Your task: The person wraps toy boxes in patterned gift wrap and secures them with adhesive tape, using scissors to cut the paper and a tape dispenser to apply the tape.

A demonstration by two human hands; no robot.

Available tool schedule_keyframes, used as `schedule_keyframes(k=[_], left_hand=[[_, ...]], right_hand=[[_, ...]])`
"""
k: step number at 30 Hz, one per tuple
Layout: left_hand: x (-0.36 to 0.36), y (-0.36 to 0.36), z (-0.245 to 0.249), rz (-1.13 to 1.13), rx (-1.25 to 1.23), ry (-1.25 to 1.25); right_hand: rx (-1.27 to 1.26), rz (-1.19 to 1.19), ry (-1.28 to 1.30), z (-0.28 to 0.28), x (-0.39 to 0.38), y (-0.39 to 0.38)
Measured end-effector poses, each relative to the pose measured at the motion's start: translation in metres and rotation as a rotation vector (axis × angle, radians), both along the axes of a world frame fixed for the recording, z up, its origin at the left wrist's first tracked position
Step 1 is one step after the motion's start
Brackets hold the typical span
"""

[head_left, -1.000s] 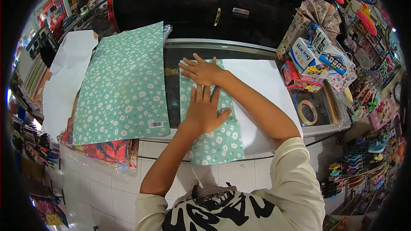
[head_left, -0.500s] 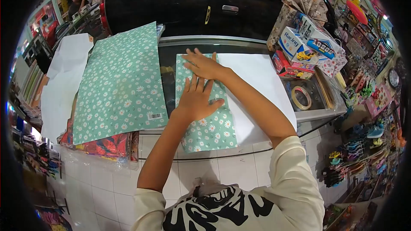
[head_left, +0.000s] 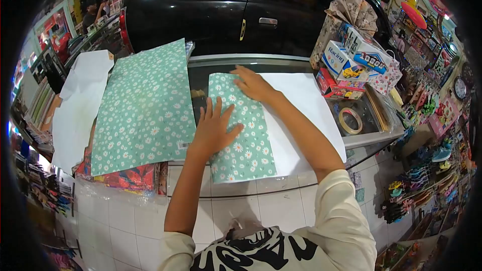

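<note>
A sheet of wrapping paper lies partly folded over on the glass-topped counter. Its green daisy-patterned flap covers the left part, and the plain white side faces up on the right. My left hand rests open with fingers spread at the flap's left folded edge. Across the top of the flap reaches my right hand, its fingers stretched toward the far edge and its palm near where green meets white. Neither hand grips anything. To the left lies another green daisy sheet with a small barcode label.
White paper lies at the far left, and red plastic-wrapped packets stick out under the green sheet. At the right stand toy boxes and a tape roll. A black car is parked behind the counter.
My left hand has slid left toward the folded edge. My right hand has shifted right along the top of the flap, so the hands are farther apart. The view has tilted slightly.
</note>
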State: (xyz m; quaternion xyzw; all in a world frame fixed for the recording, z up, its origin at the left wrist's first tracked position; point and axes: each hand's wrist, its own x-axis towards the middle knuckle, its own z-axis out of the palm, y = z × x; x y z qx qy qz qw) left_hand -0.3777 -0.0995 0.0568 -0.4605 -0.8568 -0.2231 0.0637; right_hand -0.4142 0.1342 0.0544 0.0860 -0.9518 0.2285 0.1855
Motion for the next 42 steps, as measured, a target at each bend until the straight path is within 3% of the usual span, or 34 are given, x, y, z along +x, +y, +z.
schedule_keyframes(k=[3, 6, 9, 18, 32, 38, 41, 42], left_hand=[[0.002, -0.001, -0.001, 0.002, -0.003, -0.011], [0.006, -0.002, 0.004, 0.006, 0.001, -0.025], [0.008, -0.002, 0.004, 0.005, -0.016, -0.012], [0.013, 0.0, 0.017, 0.036, -0.058, -0.068], [0.008, 0.003, 0.037, 0.026, -0.133, -0.207], [0.003, 0.005, 0.048, 0.062, -0.123, -0.332], [-0.003, 0.011, 0.052, 0.168, -0.082, -0.491], [-0.002, 0.014, 0.051, 0.173, -0.089, -0.4]], right_hand=[[0.112, -0.156, -0.063, 0.02, 0.021, 0.018], [0.049, -0.156, -0.146, 0.019, 0.028, 0.037], [-0.003, -0.154, -0.047, 0.007, 0.026, 0.043], [-0.087, -0.202, -0.074, 0.013, 0.032, 0.034], [-0.21, -0.235, -0.235, 0.027, 0.034, 0.031], [0.073, -0.144, -0.142, 0.019, 0.034, 0.032], [0.046, -0.131, -0.15, 0.021, 0.035, 0.033], [0.038, -0.132, -0.153, 0.022, 0.035, 0.032]])
